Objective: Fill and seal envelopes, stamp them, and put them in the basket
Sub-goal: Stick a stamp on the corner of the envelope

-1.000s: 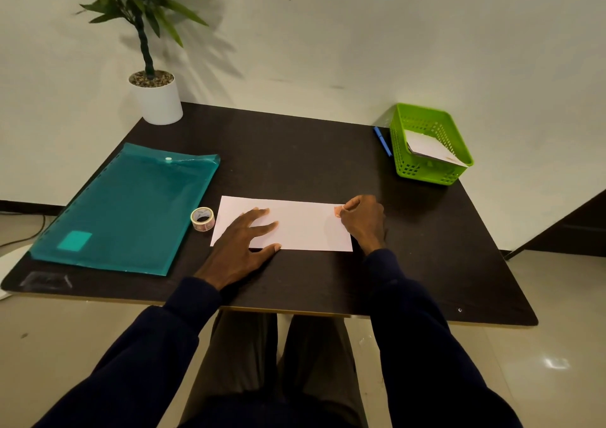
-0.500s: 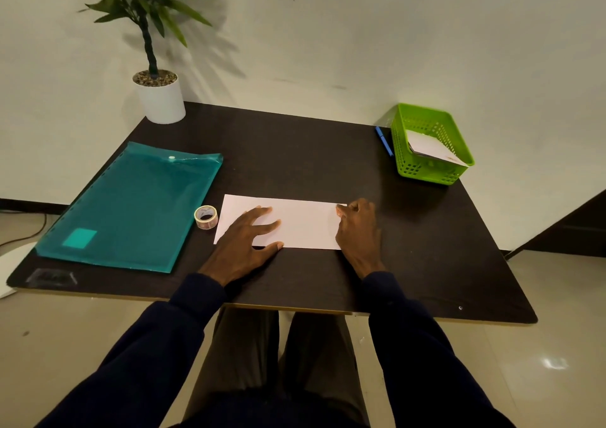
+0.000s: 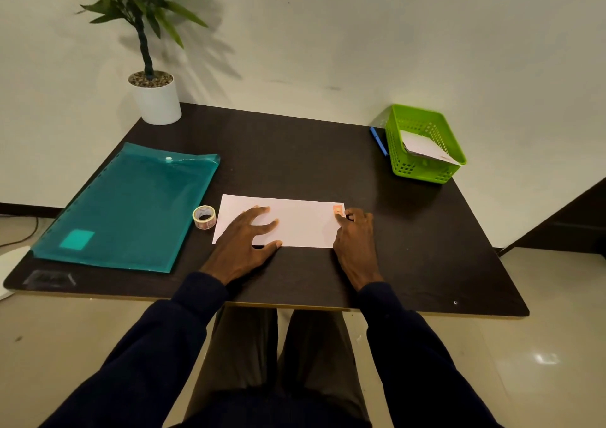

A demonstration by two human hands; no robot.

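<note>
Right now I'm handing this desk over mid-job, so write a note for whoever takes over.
Left hand: flat on the envelope, holding it down.
Right hand: fingers curled, tips at the stamp on the envelope's far right corner; pressing or pinching, unclear.
Basket at the far right holds white mail. Stamp roll lies left of the envelope, folder beyond it.
Done: stamp placed. Left: move this envelope to the basket, then any more.
</note>
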